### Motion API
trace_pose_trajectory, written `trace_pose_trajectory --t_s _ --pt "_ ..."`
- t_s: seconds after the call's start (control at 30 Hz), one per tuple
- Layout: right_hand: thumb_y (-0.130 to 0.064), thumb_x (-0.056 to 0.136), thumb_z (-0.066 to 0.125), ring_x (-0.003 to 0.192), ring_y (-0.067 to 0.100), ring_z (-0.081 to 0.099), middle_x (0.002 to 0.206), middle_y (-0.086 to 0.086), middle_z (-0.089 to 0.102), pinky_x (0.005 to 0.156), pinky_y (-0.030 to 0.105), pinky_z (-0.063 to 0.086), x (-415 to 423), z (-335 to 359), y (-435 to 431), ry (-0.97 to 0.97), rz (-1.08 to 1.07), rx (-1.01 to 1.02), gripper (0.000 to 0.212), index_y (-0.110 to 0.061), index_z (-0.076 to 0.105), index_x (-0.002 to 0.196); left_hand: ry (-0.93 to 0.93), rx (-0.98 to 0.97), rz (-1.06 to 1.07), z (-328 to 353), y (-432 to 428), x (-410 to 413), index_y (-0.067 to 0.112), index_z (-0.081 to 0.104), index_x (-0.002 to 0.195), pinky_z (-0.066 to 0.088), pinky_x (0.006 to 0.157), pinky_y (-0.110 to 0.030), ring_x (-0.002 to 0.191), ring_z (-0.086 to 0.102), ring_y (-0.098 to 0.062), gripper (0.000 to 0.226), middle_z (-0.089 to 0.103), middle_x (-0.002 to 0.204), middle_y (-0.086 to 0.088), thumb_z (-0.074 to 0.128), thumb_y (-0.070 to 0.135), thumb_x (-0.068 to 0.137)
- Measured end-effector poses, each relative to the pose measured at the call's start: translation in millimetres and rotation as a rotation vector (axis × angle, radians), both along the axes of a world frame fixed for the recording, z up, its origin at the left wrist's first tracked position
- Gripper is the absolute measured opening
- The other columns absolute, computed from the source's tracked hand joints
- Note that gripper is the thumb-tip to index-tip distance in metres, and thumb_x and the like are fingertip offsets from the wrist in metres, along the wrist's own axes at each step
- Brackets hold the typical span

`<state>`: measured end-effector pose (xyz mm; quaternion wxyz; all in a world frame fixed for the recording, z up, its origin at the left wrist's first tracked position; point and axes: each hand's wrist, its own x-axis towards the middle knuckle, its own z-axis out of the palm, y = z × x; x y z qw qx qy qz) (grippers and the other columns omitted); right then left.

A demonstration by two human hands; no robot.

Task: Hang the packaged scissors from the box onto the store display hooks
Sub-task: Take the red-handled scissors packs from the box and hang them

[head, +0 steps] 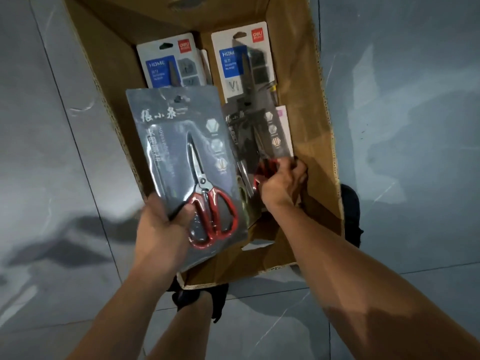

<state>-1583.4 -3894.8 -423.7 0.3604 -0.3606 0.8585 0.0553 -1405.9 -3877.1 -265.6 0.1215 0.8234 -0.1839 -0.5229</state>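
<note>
An open cardboard box (309, 81) stands on the floor below me. My left hand (161, 227) grips the lower end of a dark grey pack of red-handled scissors (181, 141), held above the box. Inside the box, my right hand (281, 185) pinches the lower end of a second dark pack of red-handled scissors (255, 136), blurred by motion. Two white and blue scissor packs (168, 63) (242, 63) lie at the far end of the box. No display hooks are in view.
Grey tiled floor (402, 126) surrounds the box on both sides. Dark shoes show at the box's near edge (200, 297) and right side (350, 211). A pale pink pack edge (283, 118) peeks out beneath the dark pack.
</note>
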Motion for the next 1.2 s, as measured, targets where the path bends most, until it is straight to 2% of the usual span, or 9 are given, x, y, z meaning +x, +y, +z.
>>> trace_pose_trajectory --t_s 0.13,0.3,0.4,0.5,0.63,0.8,0.97,1.13,1.2 --pt "-0.018 0.066 0.083 0.129 0.028 0.038 0.138 0.004 0.035 0.102 0.043 0.046 -3 1 2 -0.125 0.002 -0.020 0.058 -0.027 0.047 0.111 -0.012 0.037 -0.018 -2 3 -3 0.029 0.047 0.097 0.057 0.079 -0.041 0.086 0.062 -0.016 0.020 0.058 0.090 0.010 0.061 0.016 0.093" --pt "-0.009 0.061 0.086 0.131 0.026 0.042 0.138 0.003 0.043 0.101 0.045 0.047 -5 7 -8 -0.135 -0.169 0.019 0.093 -0.028 0.036 0.136 -0.043 0.046 -0.051 4 5 6 0.017 0.059 0.105 0.047 0.054 -0.017 0.078 0.063 -0.007 0.019 0.065 0.088 0.006 0.068 0.017 0.088" --pt "-0.004 0.065 0.084 0.124 0.024 0.052 0.132 0.003 0.050 0.083 0.037 0.056 -7 15 -11 -0.268 -0.319 0.051 0.085 -0.025 0.039 0.134 -0.038 0.030 -0.033 8 10 10 0.020 0.065 0.102 0.048 0.049 -0.012 0.077 0.067 -0.006 0.014 0.071 0.088 0.005 0.068 0.017 0.088" --pt "-0.015 0.067 0.085 0.117 0.026 0.058 0.127 0.006 0.058 0.061 0.022 0.047 -16 30 -15 -0.277 -0.246 0.099 0.076 -0.017 0.045 0.132 -0.073 0.011 0.007 10 15 13 0.022 0.067 0.087 0.052 0.059 -0.026 0.070 0.068 -0.012 0.007 0.072 0.080 0.002 0.063 0.018 0.092" --pt "-0.016 0.082 0.074 0.109 0.022 0.063 0.117 0.003 0.065 0.067 0.022 0.051 -23 67 -17 -0.446 -0.197 0.101 0.043 -0.014 0.054 0.121 -0.077 0.013 0.114 29 12 15 0.021 0.068 0.081 0.059 0.070 -0.041 0.069 0.070 -0.019 0.021 0.073 0.077 -0.001 0.055 0.017 0.097" --pt "-0.018 0.093 0.060 0.102 0.018 0.066 0.111 -0.001 0.068 0.087 0.036 0.056 -17 153 -34 -0.563 -0.206 0.004 0.024 -0.020 0.056 0.116 -0.078 0.001 0.198 85 -6 29 0.022 0.068 0.085 0.058 0.081 -0.049 0.082 0.072 -0.028 0.020 0.073 0.083 -0.004 0.054 0.019 0.098" --pt "-0.020 0.099 0.051 0.076 0.003 0.068 0.091 -0.006 0.069 0.062 0.015 0.052 -13 273 -56 -0.588 -0.286 -0.104 0.013 -0.023 0.060 0.107 0.038 -0.099 0.219 184 -38 59 0.021 0.069 0.087 0.057 0.077 -0.061 0.087 0.071 -0.038 0.018 0.074 0.090 -0.014 0.056 0.013 0.096" --pt "-0.028 0.090 0.058 0.091 0.027 0.069 0.093 0.005 0.073 0.085 0.044 0.056 -14 426 -75 -0.544 -0.373 -0.241 0.014 -0.020 0.067 0.097 0.193 -0.215 0.112 323 -76 78 0.016 0.062 0.097 0.058 0.075 -0.050 0.082 0.070 -0.033 0.019 0.072 0.092 -0.013 0.050 0.002 0.098" --pt "-0.023 0.091 0.058 0.093 0.033 0.070 0.097 0.011 0.073 0.087 0.053 0.055 -17 490 -80 -0.614 -0.429 -0.304 0.011 -0.019 0.067 0.097 0.203 -0.255 0.040 370 -89 83 0.013 0.064 0.099 0.056 0.083 -0.055 0.089 0.069 -0.036 0.018 0.072 0.096 -0.017 0.050 0.002 0.098"
